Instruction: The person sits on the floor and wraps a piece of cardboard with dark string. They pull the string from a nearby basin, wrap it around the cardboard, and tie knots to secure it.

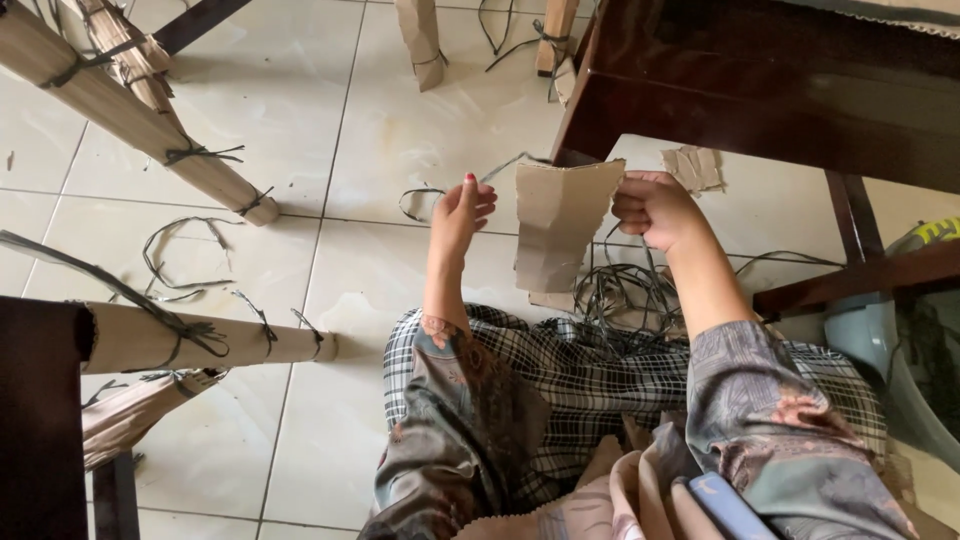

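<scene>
My right hand (655, 208) is closed on the upper right edge of a folded piece of brown corrugated cardboard (560, 225), which hangs upright in front of a dark wooden furniture leg. My left hand (460, 212) is raised to the left of the cardboard with its fingers together, pinching what looks like a thin dark strap (510, 165) that runs toward the top of the cardboard. A tangle of dark straps (625, 290) lies on the floor under the cardboard, by my checked lap.
Dark wooden furniture (760, 90) stands at the upper right. Cardboard-wrapped legs tied with straps (150, 125) cross the left side, with another (200, 338) lower down. Loose straps (175, 255) and a cardboard scrap (695, 167) lie on the white tiled floor. A pale green tub (880, 340) sits right.
</scene>
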